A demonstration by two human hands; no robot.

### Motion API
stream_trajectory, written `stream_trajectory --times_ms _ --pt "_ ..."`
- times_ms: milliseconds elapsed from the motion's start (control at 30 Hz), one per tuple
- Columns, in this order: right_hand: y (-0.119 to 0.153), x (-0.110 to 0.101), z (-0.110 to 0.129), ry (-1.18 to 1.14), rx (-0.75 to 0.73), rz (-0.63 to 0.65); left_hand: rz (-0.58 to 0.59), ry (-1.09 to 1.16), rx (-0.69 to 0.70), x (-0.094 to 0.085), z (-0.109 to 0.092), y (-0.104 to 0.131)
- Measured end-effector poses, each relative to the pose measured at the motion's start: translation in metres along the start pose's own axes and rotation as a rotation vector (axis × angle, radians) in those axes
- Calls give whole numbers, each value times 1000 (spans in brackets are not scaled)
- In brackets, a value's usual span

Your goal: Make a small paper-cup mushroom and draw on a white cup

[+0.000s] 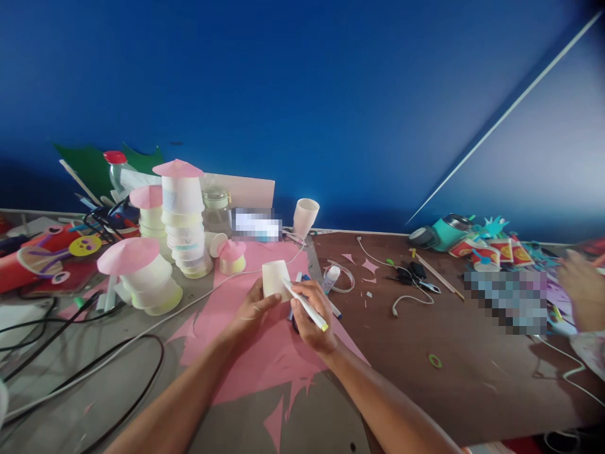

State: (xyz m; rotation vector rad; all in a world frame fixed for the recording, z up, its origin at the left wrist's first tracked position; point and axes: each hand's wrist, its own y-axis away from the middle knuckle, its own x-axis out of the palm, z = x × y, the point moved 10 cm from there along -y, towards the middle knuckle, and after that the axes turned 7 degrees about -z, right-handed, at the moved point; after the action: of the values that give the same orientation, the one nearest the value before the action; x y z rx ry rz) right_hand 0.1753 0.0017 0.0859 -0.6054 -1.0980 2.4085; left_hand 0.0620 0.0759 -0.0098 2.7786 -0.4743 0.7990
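Observation:
My left hand (pixel 255 309) holds a small white paper cup (pixel 275 280) by its lower left side. A white marker with a yellow end (pixel 309 309) is gripped in my right hand (pixel 314 315), its tip at the cup's right side. Both hands are above a pink paper sheet (pixel 250 372) with cut edges. Behind the cup sits a short cup with a pink cone top (pixel 233 255). Stacks of white cups (pixel 183 221) with pink cone roofs stand at the left. Close to my right hand lies a glue bottle (pixel 331 276) beside blue markers.
Black and white cables (pixel 161 362) cross the left tabletop. A tall white cup (pixel 305 217) and a glass jar (pixel 217 211) stand at the back. Right lie scissored pink scraps (pixel 370 266), a turquoise bottle (pixel 447 233) and red cups (pixel 486 257). Another person's hand (pixel 581 290) is at far right.

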Motion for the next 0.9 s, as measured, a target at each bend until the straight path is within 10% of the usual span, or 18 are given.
stream_trajectory --times_ms 900 --pt "4 -4 -9 -51 77 -52 42 12 9 13 -9 4"
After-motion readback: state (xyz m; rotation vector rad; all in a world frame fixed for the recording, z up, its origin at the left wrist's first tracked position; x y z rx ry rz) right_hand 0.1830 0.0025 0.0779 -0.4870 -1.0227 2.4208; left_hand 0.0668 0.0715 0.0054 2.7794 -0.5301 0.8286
